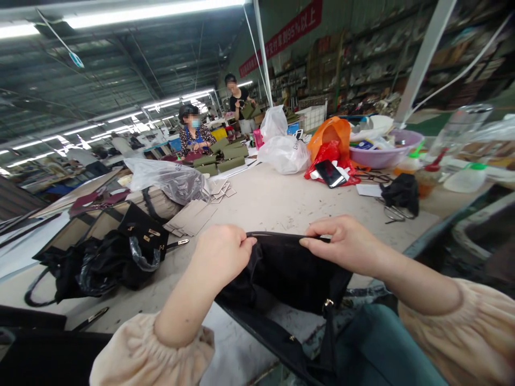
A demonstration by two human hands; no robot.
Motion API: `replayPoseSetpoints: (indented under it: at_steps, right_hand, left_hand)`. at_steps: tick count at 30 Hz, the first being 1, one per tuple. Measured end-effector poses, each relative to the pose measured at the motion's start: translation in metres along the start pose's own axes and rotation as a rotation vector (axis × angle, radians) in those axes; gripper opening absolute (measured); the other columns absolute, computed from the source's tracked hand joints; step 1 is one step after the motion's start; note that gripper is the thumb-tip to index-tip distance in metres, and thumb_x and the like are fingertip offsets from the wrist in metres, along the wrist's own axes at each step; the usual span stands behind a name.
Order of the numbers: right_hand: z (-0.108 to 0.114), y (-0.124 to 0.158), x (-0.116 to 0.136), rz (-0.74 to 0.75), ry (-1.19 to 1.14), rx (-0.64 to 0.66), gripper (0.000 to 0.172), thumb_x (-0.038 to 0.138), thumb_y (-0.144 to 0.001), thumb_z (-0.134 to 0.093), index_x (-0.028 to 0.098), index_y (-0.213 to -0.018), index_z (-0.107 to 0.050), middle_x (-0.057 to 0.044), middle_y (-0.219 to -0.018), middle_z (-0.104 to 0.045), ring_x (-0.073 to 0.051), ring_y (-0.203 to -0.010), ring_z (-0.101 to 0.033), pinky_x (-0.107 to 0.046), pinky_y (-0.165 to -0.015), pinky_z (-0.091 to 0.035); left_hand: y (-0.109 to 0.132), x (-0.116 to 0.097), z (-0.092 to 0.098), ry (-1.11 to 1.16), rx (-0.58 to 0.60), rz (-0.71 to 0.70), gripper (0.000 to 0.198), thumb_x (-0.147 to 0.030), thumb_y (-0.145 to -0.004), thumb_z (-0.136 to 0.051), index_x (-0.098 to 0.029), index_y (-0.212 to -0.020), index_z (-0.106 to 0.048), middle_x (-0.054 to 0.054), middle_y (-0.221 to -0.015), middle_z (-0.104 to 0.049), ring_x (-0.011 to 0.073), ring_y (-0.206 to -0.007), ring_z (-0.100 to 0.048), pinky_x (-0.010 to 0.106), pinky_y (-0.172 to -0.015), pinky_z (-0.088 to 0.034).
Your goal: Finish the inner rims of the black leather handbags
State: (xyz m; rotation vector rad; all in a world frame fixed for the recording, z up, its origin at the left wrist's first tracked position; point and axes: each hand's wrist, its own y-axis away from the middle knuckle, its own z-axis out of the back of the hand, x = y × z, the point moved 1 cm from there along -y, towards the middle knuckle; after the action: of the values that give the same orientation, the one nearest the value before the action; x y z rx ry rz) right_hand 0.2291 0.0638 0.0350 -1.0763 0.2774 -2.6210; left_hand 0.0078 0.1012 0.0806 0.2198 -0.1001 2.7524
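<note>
A black handbag (pixel 298 273) stands before me at the table's near edge, its mouth spread and its dark lining showing. My left hand (pixel 225 249) is closed on the left part of the far rim, thumb and fingers pinching the edge. Farther right along the same rim, my right hand (pixel 341 241) pinches the edge between thumb and fingers. A gold-coloured ring (pixel 328 304) with a black strap hangs at the bag's right side. The bag's lower part is partly out of sight below the table edge.
Several black bags (pixel 108 257) lie on the left, beside stacked grey card pieces (pixel 192 217). Farther back are a plastic bag (pixel 169 179), an orange bag (pixel 330 136), a phone (pixel 330 174) and a purple basin (pixel 386 147). Squeeze bottles (pixel 464 178) stand right. Two people work beyond.
</note>
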Motion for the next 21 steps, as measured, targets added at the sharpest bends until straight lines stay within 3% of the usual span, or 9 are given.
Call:
replayPoseSetpoints:
  at_steps: [11,13,15,18,21]
  right_hand:
    - [-0.003,0.007,0.02,0.125,0.135,-0.096,0.022,0.02,-0.077,-0.054,0.017,-0.056,-0.061,0.002,-0.055,-0.057,-0.008,-0.055,-0.048,-0.021,-0.056,-0.034]
    - [-0.003,0.01,0.022,0.134,0.076,-0.081,0.023,0.023,-0.078,-0.055,0.018,-0.058,-0.063,0.002,-0.057,-0.06,-0.009,-0.058,-0.051,-0.021,-0.06,-0.037]
    - [-0.001,0.013,0.016,0.122,-0.107,-0.022,0.018,0.029,-0.08,-0.056,0.019,-0.073,-0.069,0.0,-0.071,-0.067,-0.011,-0.068,-0.058,-0.022,-0.066,-0.042]
    - [0.011,0.02,-0.023,-0.022,-0.366,-0.005,0.036,0.042,-0.083,-0.053,0.024,-0.112,-0.064,-0.002,-0.108,-0.067,-0.014,-0.092,-0.062,-0.024,-0.079,-0.047]
    - [0.029,0.03,-0.096,-0.388,-0.213,-0.241,0.042,0.042,-0.088,-0.041,0.021,-0.12,-0.059,-0.005,-0.106,-0.068,-0.016,-0.092,-0.063,-0.029,-0.081,-0.049]
  left_hand:
    - [0.004,0.0,0.007,0.0,-0.019,-0.031,0.043,-0.045,-0.086,-0.034,-0.021,-0.066,-0.063,0.007,-0.07,-0.069,0.0228,-0.07,-0.063,0.029,-0.057,-0.035]
    - [0.006,0.0,0.009,0.004,-0.016,-0.038,0.043,-0.045,-0.087,-0.033,-0.021,-0.065,-0.062,0.007,-0.07,-0.069,0.0225,-0.07,-0.063,0.028,-0.057,-0.035]
    - [0.009,0.0,0.01,0.011,-0.016,-0.039,0.044,-0.045,-0.087,-0.032,-0.021,-0.066,-0.062,0.007,-0.071,-0.069,0.0226,-0.07,-0.064,0.029,-0.057,-0.035]
    - [0.014,0.003,0.011,0.035,-0.009,-0.03,0.046,-0.045,-0.087,-0.031,-0.021,-0.064,-0.062,0.008,-0.069,-0.069,0.0228,-0.068,-0.063,0.029,-0.058,-0.035]
    - [0.018,0.007,0.011,0.097,0.026,-0.011,0.046,-0.045,-0.087,-0.032,-0.021,-0.06,-0.061,0.006,-0.065,-0.068,0.022,-0.066,-0.062,0.03,-0.059,-0.036]
